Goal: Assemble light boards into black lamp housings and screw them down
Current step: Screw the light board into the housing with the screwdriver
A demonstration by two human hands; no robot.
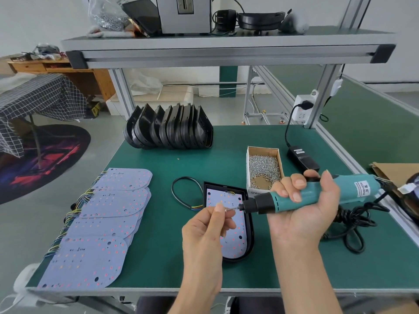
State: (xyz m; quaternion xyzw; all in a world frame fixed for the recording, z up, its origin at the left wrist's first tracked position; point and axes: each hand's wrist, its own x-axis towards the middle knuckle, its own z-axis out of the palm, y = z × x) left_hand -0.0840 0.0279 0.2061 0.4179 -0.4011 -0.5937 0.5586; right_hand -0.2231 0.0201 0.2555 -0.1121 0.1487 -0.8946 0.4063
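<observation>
A black lamp housing (249, 236) lies on the green mat with a pale light board (215, 196) seated inside it. Above it my right hand (303, 211) grips a teal electric screwdriver (317, 196), held level with its bit pointing left. My left hand (208, 225) pinches a small screw (226, 209) right at the bit's tip. A fanned stack of light boards (106, 225) with coloured wires lies at the left. A row of empty black housings (170, 128) stands on edge at the back.
An open cardboard box of screws (264, 168) sits just right of the housing. A black power adapter (302, 158) and coiled cord (353, 225) lie at the right. The housing's black cable (181, 193) loops to its left. A metal shelf (226, 48) spans overhead.
</observation>
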